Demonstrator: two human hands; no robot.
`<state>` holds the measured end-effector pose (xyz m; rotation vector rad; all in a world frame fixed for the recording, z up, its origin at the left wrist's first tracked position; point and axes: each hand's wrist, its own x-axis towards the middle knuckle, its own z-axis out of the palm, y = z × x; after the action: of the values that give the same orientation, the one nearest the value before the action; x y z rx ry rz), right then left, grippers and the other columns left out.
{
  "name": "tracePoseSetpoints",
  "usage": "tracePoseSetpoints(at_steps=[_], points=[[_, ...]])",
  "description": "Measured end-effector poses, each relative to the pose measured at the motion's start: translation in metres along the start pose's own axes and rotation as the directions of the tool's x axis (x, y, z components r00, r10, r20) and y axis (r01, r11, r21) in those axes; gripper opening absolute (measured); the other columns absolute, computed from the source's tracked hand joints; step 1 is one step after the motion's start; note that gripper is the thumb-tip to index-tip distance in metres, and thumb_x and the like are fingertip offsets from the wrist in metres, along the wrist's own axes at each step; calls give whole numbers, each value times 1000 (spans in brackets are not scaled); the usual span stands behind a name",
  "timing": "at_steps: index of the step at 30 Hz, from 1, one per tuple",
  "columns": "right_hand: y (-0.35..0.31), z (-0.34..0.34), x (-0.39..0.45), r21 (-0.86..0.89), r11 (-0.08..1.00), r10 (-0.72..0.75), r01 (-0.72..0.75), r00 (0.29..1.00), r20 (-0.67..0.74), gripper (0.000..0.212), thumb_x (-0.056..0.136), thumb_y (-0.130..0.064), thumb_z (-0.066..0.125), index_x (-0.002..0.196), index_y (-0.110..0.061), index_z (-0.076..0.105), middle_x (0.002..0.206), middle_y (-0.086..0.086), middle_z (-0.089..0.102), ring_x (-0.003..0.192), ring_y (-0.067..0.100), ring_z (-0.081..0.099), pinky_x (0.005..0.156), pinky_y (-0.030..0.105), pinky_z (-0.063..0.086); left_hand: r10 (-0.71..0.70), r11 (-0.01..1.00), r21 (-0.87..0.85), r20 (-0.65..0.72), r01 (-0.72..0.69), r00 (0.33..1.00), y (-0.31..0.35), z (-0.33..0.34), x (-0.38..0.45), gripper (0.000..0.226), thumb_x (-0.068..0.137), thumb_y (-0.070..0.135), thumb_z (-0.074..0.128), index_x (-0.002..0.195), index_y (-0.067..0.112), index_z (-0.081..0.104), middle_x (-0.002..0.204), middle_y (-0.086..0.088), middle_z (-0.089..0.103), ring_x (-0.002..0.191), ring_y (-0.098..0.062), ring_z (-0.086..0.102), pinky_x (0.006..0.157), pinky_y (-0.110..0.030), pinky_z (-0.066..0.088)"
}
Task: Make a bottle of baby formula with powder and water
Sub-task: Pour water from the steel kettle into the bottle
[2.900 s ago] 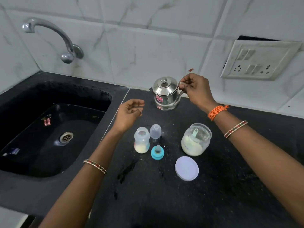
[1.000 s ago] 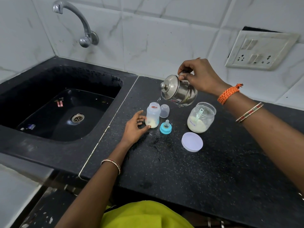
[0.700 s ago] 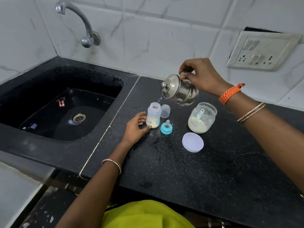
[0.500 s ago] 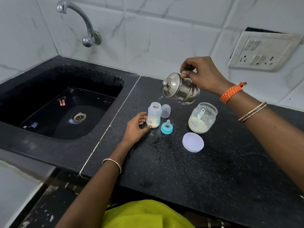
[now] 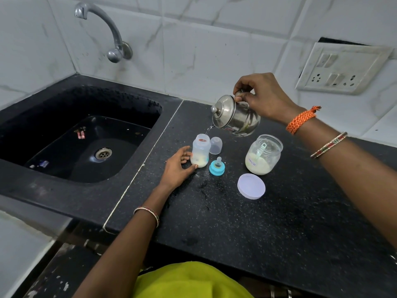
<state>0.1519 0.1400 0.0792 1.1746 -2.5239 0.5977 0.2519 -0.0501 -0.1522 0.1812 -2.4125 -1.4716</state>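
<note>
Pouring water now. Right hand [image 5: 261, 96] closed on the handle of a lidded steel pot [image 5: 235, 116], tipped spout-down above and to the right of the baby bottle [image 5: 200, 152], so a thin stream [image 5: 208, 130] drops into the open neck. Bottle upright on the black counter [image 5: 257, 222] near the sink edge, pale powder at its bottom, water level low as far as can be judged. Left hand [image 5: 177, 166] half-open, fingertips [image 5: 186, 154] and thumb against the bottle's base, bracing rather than gripping, presumably to stop a light bottle tipping under the stream. Clear cap [image 5: 215, 145] just behind the bottle; blue teat ring [image 5: 217, 167] just to its right, near for closing up. Formula jar [image 5: 263, 154] open with scoop [image 5: 260, 151] inside, its white lid [image 5: 251, 186] flat in front, clear of the pour. Sink [image 5: 32, 168] to the left, handy for spills.
</note>
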Motion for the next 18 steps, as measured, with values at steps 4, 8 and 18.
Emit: tracePoseSetpoints(at_steps=[4,8,18], points=[[-1,1,1,-9,1000,-11,11,1000,1,9,86,-5,64,93,-4,69,83,-2,64,73,5,55,69,12,41,0,1000,0,-4,0,1000,0,0,0,64,76,11,74,133,11,45,110,6,56,102,-7,55,84,-4,38],[-3,1,1,-13,1000,3,-3,1000,5,9,86,-5,64,94,-4,69,84,-2,64,72,1,53,67,6,36,-6,1000,2,-4,6,1000,1,0,0,63,77,10,74,133,11,45,111,6,56,101,-7,55,83,-3,38],[-6,1,1,-36,999,-11,11,1000,-10,12,87,-6,64,96,-4,71,91,9,70,81,11,60,81,39,53,-16,999,48,0,16,1000,-4,1,2,52,79,15,73,126,12,53,125,-6,59,102,-7,55,87,-11,40]])
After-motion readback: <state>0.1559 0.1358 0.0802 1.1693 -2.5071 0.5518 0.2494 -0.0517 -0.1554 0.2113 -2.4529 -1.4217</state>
